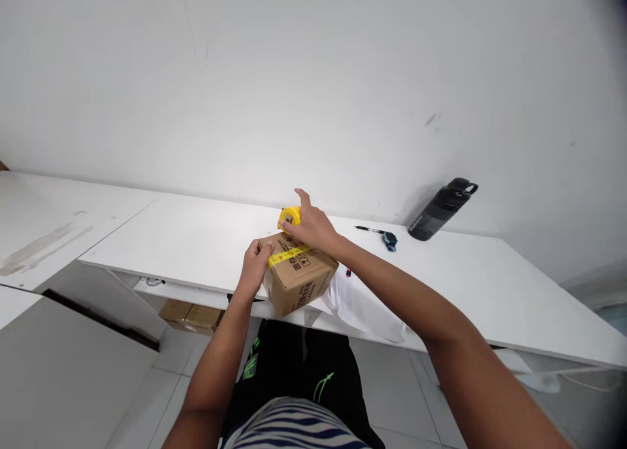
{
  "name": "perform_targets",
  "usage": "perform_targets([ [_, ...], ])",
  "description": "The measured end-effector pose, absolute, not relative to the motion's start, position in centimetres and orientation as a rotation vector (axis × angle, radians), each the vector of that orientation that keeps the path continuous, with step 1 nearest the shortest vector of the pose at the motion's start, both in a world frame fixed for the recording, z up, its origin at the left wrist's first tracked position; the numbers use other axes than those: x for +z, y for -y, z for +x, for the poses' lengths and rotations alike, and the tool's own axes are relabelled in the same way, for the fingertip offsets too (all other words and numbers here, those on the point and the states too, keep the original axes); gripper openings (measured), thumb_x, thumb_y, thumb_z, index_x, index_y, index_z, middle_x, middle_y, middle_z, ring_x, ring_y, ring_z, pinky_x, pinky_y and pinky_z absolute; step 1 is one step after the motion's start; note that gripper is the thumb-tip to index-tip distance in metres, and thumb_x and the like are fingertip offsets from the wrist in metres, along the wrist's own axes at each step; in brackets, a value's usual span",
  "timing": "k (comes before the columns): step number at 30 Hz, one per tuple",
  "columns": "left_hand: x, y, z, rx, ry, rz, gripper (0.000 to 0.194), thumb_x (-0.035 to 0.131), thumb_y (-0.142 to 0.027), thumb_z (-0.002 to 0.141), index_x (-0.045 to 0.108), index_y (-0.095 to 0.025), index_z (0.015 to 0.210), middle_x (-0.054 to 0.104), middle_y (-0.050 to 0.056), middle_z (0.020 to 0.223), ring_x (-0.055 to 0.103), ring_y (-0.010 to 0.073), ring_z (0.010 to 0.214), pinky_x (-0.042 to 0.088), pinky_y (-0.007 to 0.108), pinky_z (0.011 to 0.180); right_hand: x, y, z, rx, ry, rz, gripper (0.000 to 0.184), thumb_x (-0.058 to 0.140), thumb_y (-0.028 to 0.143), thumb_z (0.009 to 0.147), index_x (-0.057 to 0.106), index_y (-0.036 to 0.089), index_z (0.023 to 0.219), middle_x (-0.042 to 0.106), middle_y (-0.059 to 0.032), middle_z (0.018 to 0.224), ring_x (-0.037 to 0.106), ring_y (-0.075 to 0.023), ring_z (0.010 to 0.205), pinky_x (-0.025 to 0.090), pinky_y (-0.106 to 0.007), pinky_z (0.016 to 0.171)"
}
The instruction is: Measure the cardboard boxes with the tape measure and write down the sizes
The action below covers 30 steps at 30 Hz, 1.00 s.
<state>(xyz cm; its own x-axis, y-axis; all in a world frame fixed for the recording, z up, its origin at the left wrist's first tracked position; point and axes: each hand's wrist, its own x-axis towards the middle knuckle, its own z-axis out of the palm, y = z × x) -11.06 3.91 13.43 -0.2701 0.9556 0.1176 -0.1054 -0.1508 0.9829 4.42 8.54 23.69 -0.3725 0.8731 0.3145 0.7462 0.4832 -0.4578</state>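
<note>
Clasping the left edge of a cardboard box (296, 282) just below frame centre, the left hand (255, 264) has its thumb by the yellow blade (288, 254); the right hand (313, 227) grasps the tape measure (292, 214); farther right stands a black bottle (437, 213).

Right of the brown cardboard box (295, 280), the white table (480, 286) bears a slim black pen (368, 229) and black cylindrical bottle (439, 213).

I've got the right hand (313, 228) closed, index finger (302, 197) lifted above the grip, right forearm (392, 282) angling back right. Left hand (253, 269) just left of that grip, slightly lower, fingers curled.
</note>
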Motion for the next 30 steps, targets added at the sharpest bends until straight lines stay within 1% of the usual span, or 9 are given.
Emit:
perform_targets([
  [3, 12.8, -2.7, -10.4, 1.632, -1.284, 1.012, 0.025, 0.063, -0.042, 0.078, 0.059, -0.018, 0.083, 0.061, -0.001, 0.077, 0.058, 0.0148, 0.071, 0.047, 0.027, 0.065, 23.8, -8.1, 3.8, 0.254, 2.372, -1.31, 0.087, 0.051, 0.047, 0.082, 0.012, 0.014, 0.152, 0.07, -0.0117, 0.091, 0.063, -0.0272, 0.074, 0.04, -0.031, 0.06],
  [5, 12.5, -2.3, -10.1, 1.661, -1.276, 0.97, 0.025, 0.063, -0.042, 0.078, 0.059, -0.018, 0.085, 0.061, -0.001, 0.077, 0.058, 0.0152, 0.07, 0.048, 0.027, 0.064, 24.0, -7.6, 3.6, 0.199, 2.447, -1.287, 0.085, 0.05, 0.045, 0.083, 0.012, 0.013, 0.152, 0.07, -0.0124, 0.093, 0.063, -0.0269, 0.074, 0.039, -0.03, 0.059],
  [9, 12.3, -2.2, -9.9, 1.693, -1.26, 0.92, 0.024, 0.062, -0.042, 0.079, 0.059, -0.019, 0.086, 0.063, 0.0, 0.079, 0.059, 0.0154, 0.071, 0.048, 0.027, 0.064, 24.3, -6.9, 3.4, 0.159, 2.51, -1.296, 0.077, 0.049, 0.044, 0.084, 0.02, 0.012, 0.148, 0.07, -0.0135, 0.094, 0.064, -0.0271, 0.074, 0.038, -0.03, 0.058],
  [13, 12.3, -2.3, -9.7, 1.721, -1.26, 0.917, 0.02, 0.061, -0.039, 0.08, 0.058, -0.019, 0.083, 0.061, -0.001, 0.077, 0.057, 0.0149, 0.07, 0.047, 0.026, 0.063, 24.2, -6.8, 3.4, 0.153, 2.491, -1.306, 0.071, 0.049, 0.044, 0.083, 0.026, 0.011, 0.142, 0.07, -0.0137, 0.093, 0.064, -0.0281, 0.073, 0.038, -0.031, 0.059],
  [18, 12.3, -2.6, -9.6, 1.73, -1.252, 0.907, 0.02, 0.06, -0.039, 0.08, 0.057, -0.019, 0.082, 0.06, -0.001, 0.076, 0.056, 0.0146, 0.069, 0.047, 0.026, 0.062, 24.6, -6.5, 3.7, 0.196, 2.491, -1.376, 0.069, 0.051, 0.043, 0.079, 0.029, 0.013, 0.137, 0.07, -0.0127, 0.09, 0.063, -0.028, 0.071, 0.037, -0.031, 0.059],
  [23, 12.3, -2.5, -9.4, 1.776, -1.263, 0.905, 0.02, 0.06, -0.038, 0.08, 0.056, -0.019, 0.079, 0.058, -0.002, 0.074, 0.054, 0.0137, 0.068, 0.045, 0.025, 0.061, 24.5, -5.9, 4.1, 0.18, 2.491, -1.371, 0.061, 0.051, 0.043, 0.08, 0.033, 0.013, 0.131, 0.07, -0.0137, 0.093, 0.064, -0.0279, 0.073, 0.037, -0.03, 0.059],
  [27, 12.1, -2.5, -9.0, 1.84, -1.314, 0.88, 0.019, 0.059, -0.037, 0.08, 0.055, -0.019, 0.078, 0.057, -0.002, 0.074, 0.054, 0.0138, 0.068, 0.045, 0.025, 0.061, 23.9, -4.9, 4.7, 0.168, 2.489, -1.35, 0.056, 0.05, 0.045, 0.082, 0.034, 0.015, 0.127, 0.069, -0.0123, 0.091, 0.063, -0.0277, 0.071, 0.036, -0.03, 0.058],
  [30, 12.1, -2.5, -8.8, 1.885, -1.355, 0.887, 0.017, 0.058, -0.036, 0.081, 0.055, -0.019, 0.078, 0.057, -0.002, 0.075, 0.054, 0.0139, 0.069, 0.045, 0.025, 0.062, 23.8, -3.7, 5.8, 0.19, 2.491, -1.362, 0.054, 0.051, 0.044, 0.082, 0.035, 0.016, 0.124, 0.068, -0.0104, 0.088, 0.062, -0.0258, 0.067, 0.035, -0.029, 0.055],
])
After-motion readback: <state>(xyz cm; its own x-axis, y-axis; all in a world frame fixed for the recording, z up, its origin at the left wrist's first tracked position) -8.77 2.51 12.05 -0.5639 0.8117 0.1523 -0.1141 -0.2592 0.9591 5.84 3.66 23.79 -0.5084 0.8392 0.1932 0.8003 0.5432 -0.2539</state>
